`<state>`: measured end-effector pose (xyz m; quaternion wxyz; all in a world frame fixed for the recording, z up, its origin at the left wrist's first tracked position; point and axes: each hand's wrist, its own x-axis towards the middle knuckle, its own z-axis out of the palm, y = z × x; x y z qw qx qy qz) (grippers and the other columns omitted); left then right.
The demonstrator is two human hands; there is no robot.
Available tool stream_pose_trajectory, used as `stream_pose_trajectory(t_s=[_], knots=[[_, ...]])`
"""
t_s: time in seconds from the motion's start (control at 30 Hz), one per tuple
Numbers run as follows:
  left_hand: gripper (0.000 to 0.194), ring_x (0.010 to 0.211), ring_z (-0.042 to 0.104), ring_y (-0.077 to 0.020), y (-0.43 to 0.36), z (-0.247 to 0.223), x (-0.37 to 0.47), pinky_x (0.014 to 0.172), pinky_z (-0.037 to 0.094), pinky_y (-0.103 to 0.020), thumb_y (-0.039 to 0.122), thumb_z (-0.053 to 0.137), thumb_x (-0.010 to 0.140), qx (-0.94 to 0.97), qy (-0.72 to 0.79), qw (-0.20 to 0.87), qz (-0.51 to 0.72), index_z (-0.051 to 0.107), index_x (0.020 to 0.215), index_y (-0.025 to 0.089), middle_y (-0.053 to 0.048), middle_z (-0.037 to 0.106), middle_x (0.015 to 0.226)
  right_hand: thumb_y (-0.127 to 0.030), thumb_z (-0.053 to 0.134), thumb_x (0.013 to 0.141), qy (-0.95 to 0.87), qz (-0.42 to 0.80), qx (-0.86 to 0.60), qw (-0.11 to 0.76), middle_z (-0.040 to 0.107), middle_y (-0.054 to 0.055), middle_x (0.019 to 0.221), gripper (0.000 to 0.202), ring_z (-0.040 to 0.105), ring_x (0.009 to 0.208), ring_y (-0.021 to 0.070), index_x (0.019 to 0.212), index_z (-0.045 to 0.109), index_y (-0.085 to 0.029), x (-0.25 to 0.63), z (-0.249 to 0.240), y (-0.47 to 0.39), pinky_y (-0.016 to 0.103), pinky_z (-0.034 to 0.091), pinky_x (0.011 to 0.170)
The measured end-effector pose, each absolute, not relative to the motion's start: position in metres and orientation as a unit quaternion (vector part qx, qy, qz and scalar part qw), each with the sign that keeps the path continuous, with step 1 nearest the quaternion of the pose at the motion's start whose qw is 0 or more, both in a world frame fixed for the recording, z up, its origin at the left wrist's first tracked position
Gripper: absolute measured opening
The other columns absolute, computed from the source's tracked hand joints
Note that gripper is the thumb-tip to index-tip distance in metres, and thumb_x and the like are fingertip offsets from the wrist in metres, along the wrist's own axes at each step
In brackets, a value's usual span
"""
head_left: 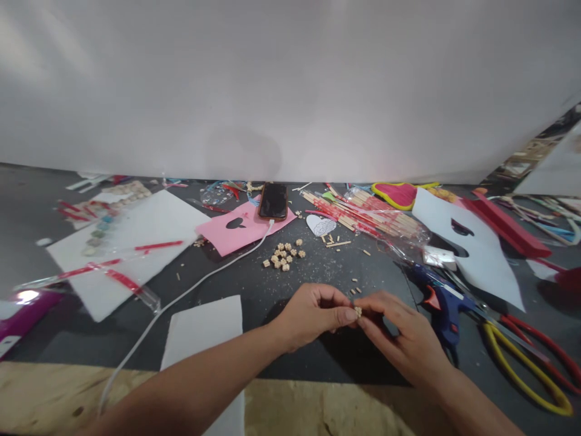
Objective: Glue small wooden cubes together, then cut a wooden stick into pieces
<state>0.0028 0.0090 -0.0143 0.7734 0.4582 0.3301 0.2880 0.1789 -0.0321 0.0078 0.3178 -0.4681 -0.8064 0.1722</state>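
Between my fingertips is a small cluster of short wooden stick pieces (358, 312), pale and bumpy like a tiny flower. My left hand (305, 316) pinches it from the left with thumb and forefinger. From the other side, the thumb and fingers of my right hand (403, 332) close on the same cluster. Beyond my left hand lies a heap of similar little clusters (284, 255). A few loose cut stick bits (355, 289) rest just past my fingertips, and a longer thin stick (338, 244) lies farther back.
A blue glue gun (447, 303) and scissors with red and yellow handles (521, 363) lie right of my right hand. Bagged wooden sticks (381, 212) are behind. A phone (273, 201) sits on pink paper (227, 229), its white cable (200, 278) running left. White card (206, 327) lies near my left forearm.
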Motion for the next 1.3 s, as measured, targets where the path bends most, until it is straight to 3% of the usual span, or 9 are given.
stream_pose_trajectory(t_s=[0.17, 0.37, 0.97, 1.3], knots=[[0.032, 0.053, 0.046, -0.0063, 0.0087, -0.0121, 0.0035, 0.051, 0.034, -0.02, 0.04, 0.072, 0.063, 0.466, 0.328, 0.769, 0.29, 0.063, 0.071, 0.011, -0.002, 0.062, 0.065, -0.02, 0.054, 0.081, -0.799, 0.142, -0.487, 0.322, 0.063, 0.001, 0.076, 0.023, 0.06, 0.065, 0.012, 0.103, 0.054, -0.022, 0.1796, 0.0061, -0.0323, 0.022, 0.05, 0.058], [0.033, 0.054, 0.046, -0.007, 0.0087, -0.0155, 0.0034, 0.051, 0.034, -0.019, 0.04, 0.073, 0.062, 0.463, 0.323, 0.772, 0.292, 0.063, 0.074, 0.011, -0.002, 0.063, 0.066, -0.021, 0.052, 0.082, -0.802, 0.152, -0.482, 0.318, 0.063, 0.001, 0.073, 0.008, 0.06, 0.064, 0.0125, 0.088, 0.058, -0.023, 0.1779, 0.0089, -0.0309, 0.023, 0.049, 0.056], [0.034, 0.051, 0.045, -0.0061, 0.01, -0.0132, 0.0022, 0.051, 0.035, -0.02, 0.043, 0.069, 0.066, 0.468, 0.314, 0.773, 0.291, 0.066, 0.076, 0.011, -0.003, 0.064, 0.068, -0.021, 0.052, 0.083, -0.8, 0.167, -0.487, 0.308, 0.064, 0.002, 0.073, 0.009, 0.061, 0.065, 0.0127, 0.087, 0.06, -0.023, 0.1764, 0.011, -0.0311, 0.023, 0.049, 0.057], [0.036, 0.052, 0.045, -0.0062, 0.0098, -0.0141, 0.0031, 0.05, 0.033, -0.019, 0.043, 0.073, 0.06, 0.47, 0.339, 0.764, 0.283, 0.065, 0.075, 0.011, -0.001, 0.061, 0.064, -0.017, 0.053, 0.081, -0.804, 0.164, -0.478, 0.314, 0.064, 0.0, 0.076, 0.012, 0.06, 0.068, 0.0114, 0.091, 0.058, -0.023, 0.1783, 0.0053, -0.0313, 0.021, 0.049, 0.06]])
